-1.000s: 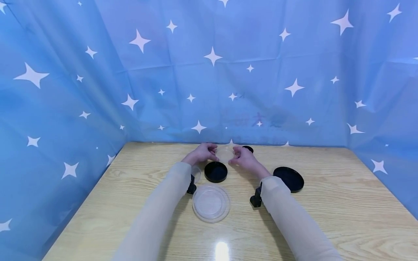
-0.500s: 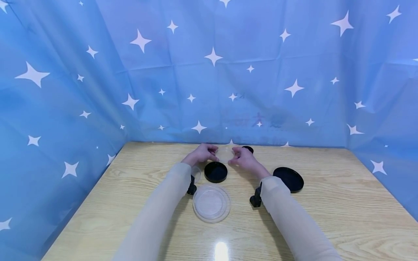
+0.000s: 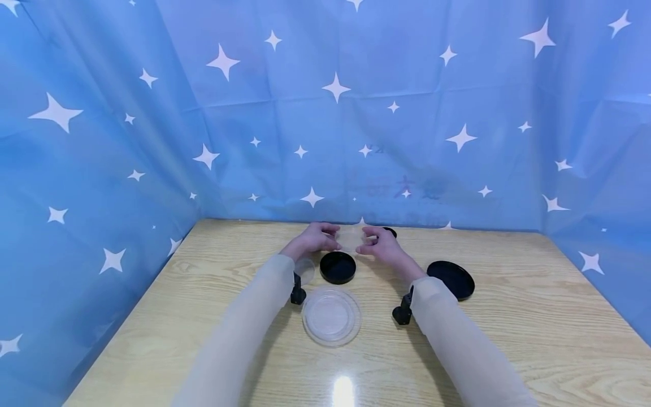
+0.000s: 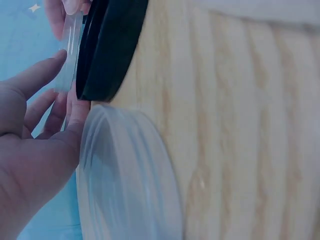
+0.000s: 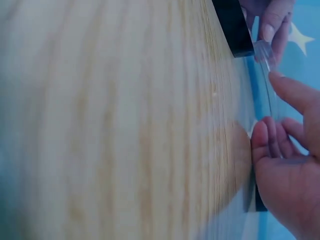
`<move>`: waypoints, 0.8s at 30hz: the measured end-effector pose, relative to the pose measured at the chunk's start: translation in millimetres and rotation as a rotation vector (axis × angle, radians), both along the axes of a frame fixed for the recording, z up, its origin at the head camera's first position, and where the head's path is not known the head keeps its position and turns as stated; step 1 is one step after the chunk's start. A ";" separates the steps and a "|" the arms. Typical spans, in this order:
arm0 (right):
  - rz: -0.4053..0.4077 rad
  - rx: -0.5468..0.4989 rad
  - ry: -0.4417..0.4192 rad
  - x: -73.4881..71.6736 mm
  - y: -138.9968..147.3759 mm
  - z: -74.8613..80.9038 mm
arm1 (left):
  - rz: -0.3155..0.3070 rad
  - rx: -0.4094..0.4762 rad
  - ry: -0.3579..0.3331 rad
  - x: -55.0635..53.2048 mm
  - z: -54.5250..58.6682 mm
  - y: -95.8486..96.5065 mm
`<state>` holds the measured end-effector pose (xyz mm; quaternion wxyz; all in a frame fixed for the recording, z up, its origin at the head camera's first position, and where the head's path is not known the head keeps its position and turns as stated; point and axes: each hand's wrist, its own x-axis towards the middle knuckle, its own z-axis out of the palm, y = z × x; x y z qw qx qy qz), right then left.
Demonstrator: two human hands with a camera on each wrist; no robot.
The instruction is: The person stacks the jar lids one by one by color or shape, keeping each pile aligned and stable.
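Observation:
At the far side of the table, my left hand (image 3: pixel 320 237) and my right hand (image 3: pixel 381 246) face each other across a clear round plastic lid (image 3: pixel 350 239). Each hand has its thumb and fingers at one side of the lid's rim; the left wrist view shows the left thumb on the lid (image 4: pixel 70 52). In the right wrist view the right thumb meets the lid's edge (image 5: pixel 268 70). Just nearer than the lid lies a black round shallow dish (image 3: pixel 338 268). A small clear round piece (image 3: pixel 305 270) sits beside the left wrist.
A larger clear round lid (image 3: pixel 331 316) lies between the forearms. To the right of the right wrist is a large black round dish (image 3: pixel 452 279). A small black round piece (image 3: pixel 390 232), partly hidden, sits behind the right hand. A blue star-patterned curtain (image 3: pixel 274 141) borders the table.
The hands stay at the clear lid; the right hand's fingers shift slightly. The whole head view has drifted a little to the right.

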<state>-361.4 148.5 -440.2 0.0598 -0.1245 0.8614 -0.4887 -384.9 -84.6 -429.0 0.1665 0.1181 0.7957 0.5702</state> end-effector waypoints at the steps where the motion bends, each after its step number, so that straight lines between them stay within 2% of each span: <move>1: 0.003 -0.001 0.003 1.2 -0.1 1.1 | -0.001 0.002 -0.001 1.4 1.5 -0.1; 7: 0.009 -0.016 0.013 9.1 -0.3 11.1 | 0.009 -0.039 0.066 14.3 15.6 -5.1; 12: 0.021 -0.027 0.050 19.8 0.3 23.7 | 0.006 0.014 0.097 27.2 27.3 -9.9; 19: 0.077 0.000 0.122 41.4 0.3 38.0 | 0.016 0.039 0.153 55.0 36.6 -16.3; 24: 0.111 -0.007 0.122 60.3 2.5 44.1 | 0.019 0.060 0.164 77.0 39.5 -21.0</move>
